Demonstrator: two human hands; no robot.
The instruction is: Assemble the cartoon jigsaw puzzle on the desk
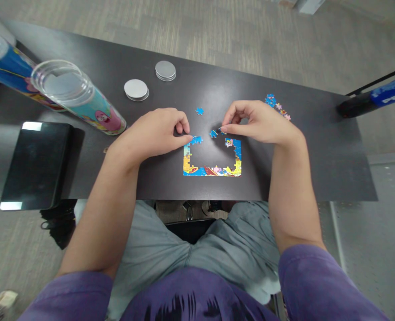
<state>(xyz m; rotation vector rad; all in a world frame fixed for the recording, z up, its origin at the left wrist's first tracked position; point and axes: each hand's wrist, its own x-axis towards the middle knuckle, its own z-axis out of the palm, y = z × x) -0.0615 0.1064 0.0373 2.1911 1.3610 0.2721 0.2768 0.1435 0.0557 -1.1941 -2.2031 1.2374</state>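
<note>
Your right hand (pixel 255 122) is pinching a jigsaw piece (pixel 222 131).
At the jigsaw border (pixel 205 171)'s ten o'clock, your left hand (pixel 160 129) is resting its thumb, fingers curling loosely apart.

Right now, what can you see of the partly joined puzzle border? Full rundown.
The puzzle border is a rectangular outline of interlocking pieces, apparently printed card, with a colourful cartoon-like picture: blue, yellow, orange, red and pink. It lies flat on the dark table, near the wearer's edge. Bottom and right sides look continuous; the top has a wide gap, and the middle is unfilled. The left hand's thumb appears to touch its top-left corner, partly hiding it.
</note>
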